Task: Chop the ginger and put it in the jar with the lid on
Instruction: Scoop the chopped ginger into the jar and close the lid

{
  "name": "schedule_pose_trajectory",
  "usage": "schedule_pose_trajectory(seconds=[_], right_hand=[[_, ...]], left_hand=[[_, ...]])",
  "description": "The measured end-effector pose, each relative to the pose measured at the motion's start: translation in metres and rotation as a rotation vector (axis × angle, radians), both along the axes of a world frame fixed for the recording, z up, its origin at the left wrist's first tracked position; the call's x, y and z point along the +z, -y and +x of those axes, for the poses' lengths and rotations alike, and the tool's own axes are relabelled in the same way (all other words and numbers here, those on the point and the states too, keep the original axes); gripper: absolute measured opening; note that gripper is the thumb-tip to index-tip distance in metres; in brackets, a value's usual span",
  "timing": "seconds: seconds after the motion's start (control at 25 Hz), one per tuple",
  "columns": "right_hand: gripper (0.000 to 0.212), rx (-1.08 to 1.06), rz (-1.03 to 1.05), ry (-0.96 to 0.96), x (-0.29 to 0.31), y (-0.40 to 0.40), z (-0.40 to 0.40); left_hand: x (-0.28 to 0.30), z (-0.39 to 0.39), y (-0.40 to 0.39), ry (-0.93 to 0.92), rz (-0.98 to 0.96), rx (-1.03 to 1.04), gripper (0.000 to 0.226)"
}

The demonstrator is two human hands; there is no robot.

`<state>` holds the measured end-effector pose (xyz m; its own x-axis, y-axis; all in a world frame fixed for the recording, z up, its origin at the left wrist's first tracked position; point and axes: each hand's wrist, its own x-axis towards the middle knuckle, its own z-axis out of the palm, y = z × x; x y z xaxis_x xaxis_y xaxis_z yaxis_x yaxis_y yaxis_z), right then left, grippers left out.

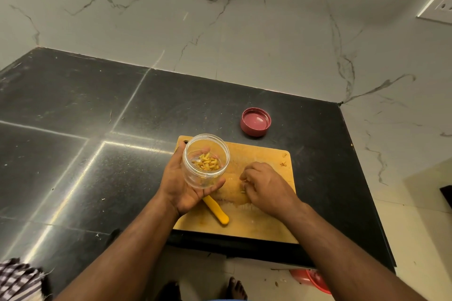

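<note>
Black stone countertop [73, 110] noted, wooden chopping board [266, 222] laid at front edge. Clear plastic jar [206, 161] gripped in left hand [186, 186], tilted, held above board's left part; chopped ginger [206, 163] seen inside. Right hand [265, 184] curled, fingertips pinching ginger bits on board. Red lid [255, 121] lying upturned beyond board. Yellow knife handle [216, 211] partly hidden under left hand.

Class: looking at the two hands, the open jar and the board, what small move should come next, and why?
Probably lift the right hand, which pinches pale ginger bits off the wooden chopping board, to the clear plastic jar the left hand holds; its red lid lies off.
</note>
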<state>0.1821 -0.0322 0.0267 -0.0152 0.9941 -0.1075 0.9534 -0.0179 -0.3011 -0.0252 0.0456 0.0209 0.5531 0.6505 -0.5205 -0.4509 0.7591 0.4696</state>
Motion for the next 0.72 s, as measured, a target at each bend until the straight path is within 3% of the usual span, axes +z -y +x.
schedule_pose_trajectory(seconds=[0.16, 0.4, 0.6, 0.72], right_hand=[[0.039, 0.003, -0.021, 0.012, -0.003, 0.001, -0.006], [0.036, -0.018, 0.06, 0.018, -0.009, 0.013, -0.007], [0.063, -0.11, -0.086, 0.042, -0.012, 0.006, -0.007], [0.054, -0.12, -0.023, 0.038, -0.013, 0.007, -0.009]], left_hand=[[0.002, 0.005, 0.004, -0.004, -0.008, -0.015, 0.074], [0.002, 0.008, 0.005, -0.009, -0.017, -0.019, 0.076], [0.002, 0.01, 0.008, -0.018, -0.021, -0.031, 0.076], [0.002, 0.01, 0.009, -0.016, -0.019, -0.03, 0.076]])
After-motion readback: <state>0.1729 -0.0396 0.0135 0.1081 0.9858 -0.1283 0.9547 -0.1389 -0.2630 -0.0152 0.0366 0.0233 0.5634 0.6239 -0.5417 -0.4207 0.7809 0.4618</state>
